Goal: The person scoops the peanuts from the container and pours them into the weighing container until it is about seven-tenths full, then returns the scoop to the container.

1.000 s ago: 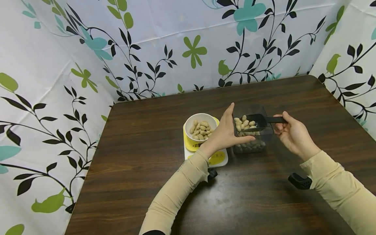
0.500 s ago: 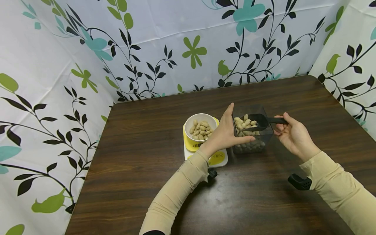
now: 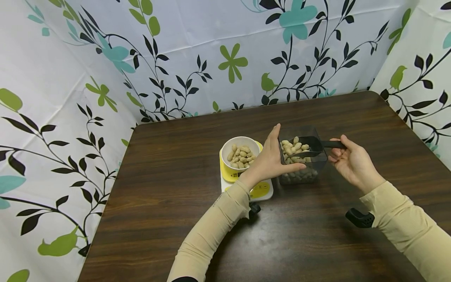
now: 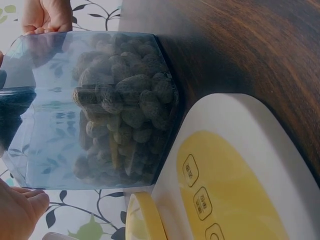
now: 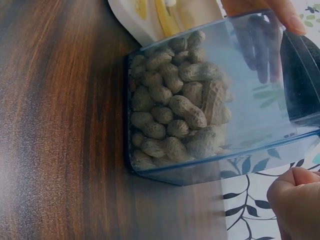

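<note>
My right hand (image 3: pixel 354 162) pinches the handle of a black scoop (image 3: pixel 312 145) with thumb and fingers. The scoop's head lies inside the upper part of a clear plastic bin (image 3: pixel 318 170), with peanuts (image 3: pixel 295 146) in its mouth. More peanuts (image 5: pixel 175 105) fill the lower part of the bin in the right wrist view. My left hand (image 3: pixel 269 160) rests spread against the bin's left side, fingers straight and thumb along the near side. Left of it, a white bowl (image 3: pixel 227 145) of peanuts stands on a yellow and white kitchen scale (image 3: pixel 266 192).
The dark wooden table (image 3: pixel 169 176) carries the scale and bin side by side, very close together. A leaf-patterned curtain (image 3: pixel 197 35) hangs behind the table and at both sides. My left forearm passes over the scale's front, hiding part of its panel.
The scoop has shifted slightly to the right within the bin, and the peanuts at its mouth have moved a little with it. My left hand stays in place.
</note>
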`<control>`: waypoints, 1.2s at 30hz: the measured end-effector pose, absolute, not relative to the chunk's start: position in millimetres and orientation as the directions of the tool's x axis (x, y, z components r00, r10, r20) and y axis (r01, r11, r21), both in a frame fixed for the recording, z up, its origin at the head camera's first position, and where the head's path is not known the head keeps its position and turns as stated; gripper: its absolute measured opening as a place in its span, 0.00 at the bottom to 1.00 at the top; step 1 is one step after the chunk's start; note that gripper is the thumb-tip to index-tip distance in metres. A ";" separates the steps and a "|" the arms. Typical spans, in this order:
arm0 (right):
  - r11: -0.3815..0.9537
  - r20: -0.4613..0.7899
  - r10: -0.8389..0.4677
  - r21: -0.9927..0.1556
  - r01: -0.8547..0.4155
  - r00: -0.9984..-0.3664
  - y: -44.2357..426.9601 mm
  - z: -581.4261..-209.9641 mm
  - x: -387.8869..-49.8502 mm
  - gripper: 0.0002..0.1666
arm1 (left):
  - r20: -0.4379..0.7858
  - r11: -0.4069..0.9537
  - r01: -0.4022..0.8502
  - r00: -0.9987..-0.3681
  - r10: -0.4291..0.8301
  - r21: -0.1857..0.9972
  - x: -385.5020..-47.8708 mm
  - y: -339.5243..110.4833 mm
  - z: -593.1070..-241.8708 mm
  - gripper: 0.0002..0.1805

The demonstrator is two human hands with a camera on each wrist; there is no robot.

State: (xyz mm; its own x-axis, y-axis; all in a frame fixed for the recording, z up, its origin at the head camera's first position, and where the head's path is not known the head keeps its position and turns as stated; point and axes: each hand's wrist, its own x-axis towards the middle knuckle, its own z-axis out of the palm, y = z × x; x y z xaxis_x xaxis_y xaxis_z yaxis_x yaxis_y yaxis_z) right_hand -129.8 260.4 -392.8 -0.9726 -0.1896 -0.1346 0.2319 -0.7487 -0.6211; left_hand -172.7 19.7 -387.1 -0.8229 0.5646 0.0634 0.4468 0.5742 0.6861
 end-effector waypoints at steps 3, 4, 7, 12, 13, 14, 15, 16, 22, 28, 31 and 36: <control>-0.753 -0.129 -0.189 -0.618 0.228 -0.973 260.7 -391.0 -129.9 0.18 | 0.074 0.572 0.457 -0.820 0.568 0.681 -173.1 19.5 -387.3 0.66; -0.752 -0.129 -0.188 -0.619 0.227 -0.974 260.8 -390.1 -130.0 0.17 | 0.082 0.568 0.464 -0.817 0.570 0.680 -173.4 19.5 -387.2 0.66; -0.757 -0.133 -0.179 -0.615 0.222 -0.975 261.0 -386.5 -130.5 0.17 | 0.108 0.556 0.486 -0.810 0.576 0.675 -174.6 18.9 -386.6 0.66; -0.765 -0.134 -0.173 -0.606 0.219 -0.976 259.9 -378.1 -133.5 0.16 | 0.141 0.544 0.510 -0.802 0.580 0.666 -176.1 16.2 -383.4 0.66; -0.764 -0.133 -0.173 -0.608 0.218 -0.976 259.3 -376.1 -134.5 0.16 | 0.145 0.538 0.508 -0.803 0.578 0.673 -176.3 15.4 -382.2 0.66; -0.764 -0.130 -0.175 -0.607 0.218 -0.976 258.8 -374.1 -135.6 0.16 | 0.149 0.532 0.508 -0.803 0.577 0.678 -176.7 14.6 -381.2 0.66; -0.764 -0.128 -0.175 -0.608 0.216 -0.976 258.0 -371.9 -136.9 0.16 | 0.149 0.527 0.501 -0.806 0.572 0.687 -177.0 13.5 -379.9 0.66; -0.764 -0.127 -0.175 -0.608 0.216 -0.976 257.4 -369.6 -138.1 0.16 | 0.150 0.522 0.496 -0.809 0.569 0.694 -177.4 12.4 -378.5 0.66; -0.749 -0.126 -0.157 -0.631 0.201 -0.980 250.9 -352.5 -145.9 0.16 | 0.159 0.538 0.491 -0.822 0.547 0.685 -181.8 1.2 -371.5 0.66; -0.691 -0.130 -0.154 -0.694 0.200 -0.980 233.7 -338.1 -156.2 0.15 | 0.154 0.562 0.458 -0.850 0.504 0.689 -185.3 -16.0 -366.3 0.65; -0.672 -0.133 -0.166 -0.710 0.210 -0.977 223.6 -333.4 -160.2 0.15 | 0.161 0.563 0.446 -0.861 0.483 0.695 -186.7 -23.5 -364.2 0.66; -0.639 -0.153 -0.176 -0.733 0.231 -0.972 205.2 -327.9 -166.5 0.15 | 0.178 0.573 0.429 -0.879 0.441 0.699 -189.9 -36.3 -361.5 0.66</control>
